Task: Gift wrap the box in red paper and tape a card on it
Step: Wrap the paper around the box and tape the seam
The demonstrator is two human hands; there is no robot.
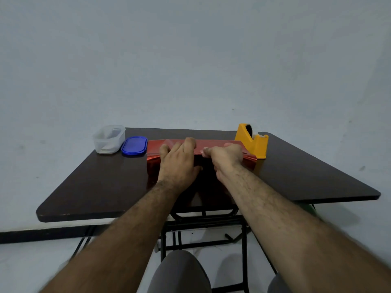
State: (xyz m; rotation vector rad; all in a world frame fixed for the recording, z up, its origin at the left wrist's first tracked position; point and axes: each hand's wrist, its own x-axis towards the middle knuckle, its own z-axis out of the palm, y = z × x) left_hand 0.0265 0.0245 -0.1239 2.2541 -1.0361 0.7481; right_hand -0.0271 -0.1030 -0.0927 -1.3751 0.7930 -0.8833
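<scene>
A box wrapped in shiny red paper (218, 144) lies in the middle of the dark table (101, 182). My left hand (178, 160) lies flat over the paper on top of the box, fingers spread and pressing down. My right hand (225, 156) is beside it, fingers curled, pinching the paper's edge along the top seam. Most of the box is hidden under my hands and the paper. No card is in view.
A yellow tape dispenser (252, 141) stands right of the box at the back. At the back left sit a clear plastic container (109, 139) and its blue lid (134, 145). The table's front edge is close to my knees.
</scene>
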